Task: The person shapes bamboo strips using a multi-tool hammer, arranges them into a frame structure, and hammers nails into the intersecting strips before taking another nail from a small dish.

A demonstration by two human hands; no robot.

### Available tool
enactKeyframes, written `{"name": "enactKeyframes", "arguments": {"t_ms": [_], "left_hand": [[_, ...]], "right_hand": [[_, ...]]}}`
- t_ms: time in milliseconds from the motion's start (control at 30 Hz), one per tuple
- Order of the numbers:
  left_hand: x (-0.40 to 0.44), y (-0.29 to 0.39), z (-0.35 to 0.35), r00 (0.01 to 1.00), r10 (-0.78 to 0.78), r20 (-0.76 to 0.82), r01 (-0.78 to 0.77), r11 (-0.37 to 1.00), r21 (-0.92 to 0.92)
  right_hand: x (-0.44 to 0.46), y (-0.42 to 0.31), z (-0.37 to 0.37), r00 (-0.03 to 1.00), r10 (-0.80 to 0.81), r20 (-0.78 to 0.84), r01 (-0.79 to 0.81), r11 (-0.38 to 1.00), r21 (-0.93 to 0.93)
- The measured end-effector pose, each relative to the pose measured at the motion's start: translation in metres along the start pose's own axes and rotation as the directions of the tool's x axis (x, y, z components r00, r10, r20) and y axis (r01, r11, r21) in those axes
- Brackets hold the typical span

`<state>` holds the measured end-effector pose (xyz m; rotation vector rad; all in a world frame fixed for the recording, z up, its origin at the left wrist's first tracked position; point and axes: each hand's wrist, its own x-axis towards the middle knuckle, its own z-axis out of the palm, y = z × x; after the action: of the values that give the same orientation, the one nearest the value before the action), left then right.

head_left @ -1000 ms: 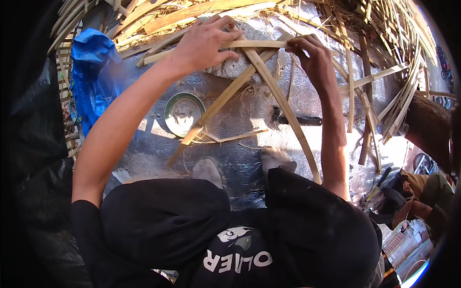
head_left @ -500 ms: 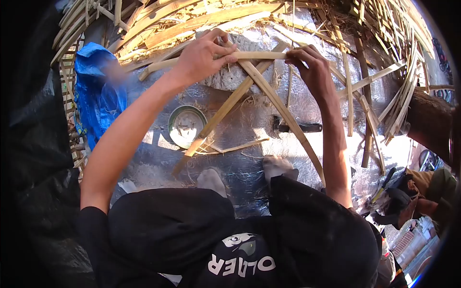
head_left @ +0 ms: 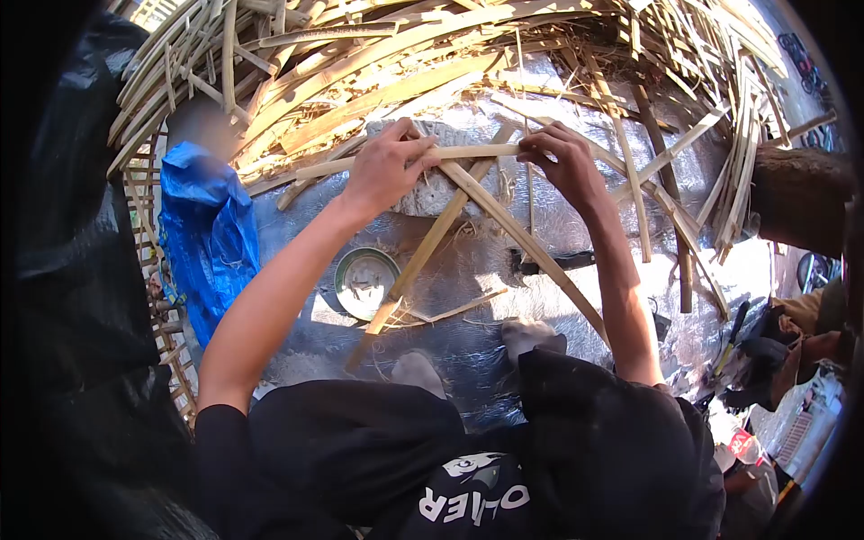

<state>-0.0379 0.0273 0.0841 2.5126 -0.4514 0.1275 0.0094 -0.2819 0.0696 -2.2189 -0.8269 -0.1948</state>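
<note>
While the left hand (head_left: pixel 389 166) pinches a pale strip (head_left: pixel 477 152) between thumb and fingers, the right hand (head_left: pixel 562 157) has its grip closed on the same piece at its right end. The strip lies nearly level between both hands and runs on leftward past the left one. Beneath it, a slanting strip (head_left: pixel 508 214) and a darker strip (head_left: pixel 423 252) cross in an X, partly over a rough grey block (head_left: pixel 432 202). Whether the left fingertips also touch the slanting strip's upper end cannot be told.

Just left of the darker strip, a green-rimmed dish (head_left: pixel 367 283) holds small scraps on the silvery sheet (head_left: pixel 297 234). A dark-handled tool (head_left: pixel 576 260) lies near the right forearm, partly hidden by the slanting strip. Beyond the hands sprawls a pile of split strips (head_left: pixel 378 67); blue plastic (head_left: pixel 207 243) hangs to the left, and a thick log (head_left: pixel 804 198) juts in at the right.
</note>
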Motion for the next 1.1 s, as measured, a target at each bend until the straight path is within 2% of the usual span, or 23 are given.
{"name": "enactKeyframes", "arguments": {"t_ms": [67,233,267,333,600,833,900,967,1100], "left_hand": [[0.0,-0.002,0.004,0.999,-0.033,-0.04,0.032,0.999,-0.021],[-0.001,-0.009,0.0,0.997,-0.082,0.006,0.083,0.993,-0.085],[0.001,-0.014,-0.003,0.998,-0.056,0.012,0.058,0.988,-0.144],[0.002,-0.02,-0.005,1.0,-0.011,0.013,0.014,0.967,-0.255],[-0.003,-0.024,0.003,0.998,0.049,-0.05,-0.059,0.972,-0.226],[-0.005,-0.023,0.002,0.998,0.046,-0.049,-0.056,0.973,-0.223],[-0.004,-0.023,0.001,0.999,-0.021,-0.031,0.011,0.958,-0.285],[-0.005,-0.023,0.0,0.999,-0.016,-0.039,0.005,0.967,-0.254],[-0.005,-0.028,0.005,0.993,0.066,-0.096,-0.085,0.974,-0.212]], "right_hand": [[-0.003,0.005,0.0,1.0,0.0,-0.018,0.0,1.0,0.01],[-0.004,-0.001,-0.005,1.0,-0.015,-0.008,0.015,1.0,-0.019],[-0.006,0.0,-0.004,0.999,0.029,-0.014,-0.029,1.0,-0.013],[-0.006,0.0,-0.003,1.0,0.015,-0.019,-0.015,1.0,-0.014],[-0.002,0.008,-0.001,0.999,0.031,-0.038,-0.032,0.999,-0.016],[-0.008,0.002,0.004,0.996,0.061,-0.059,-0.062,0.998,-0.019],[-0.01,0.0,0.004,0.997,0.064,-0.053,-0.066,0.998,-0.021],[-0.008,-0.002,0.007,0.997,0.017,-0.077,-0.019,1.0,-0.024],[-0.008,0.003,0.009,0.996,0.002,-0.094,-0.004,1.0,-0.021]]}}
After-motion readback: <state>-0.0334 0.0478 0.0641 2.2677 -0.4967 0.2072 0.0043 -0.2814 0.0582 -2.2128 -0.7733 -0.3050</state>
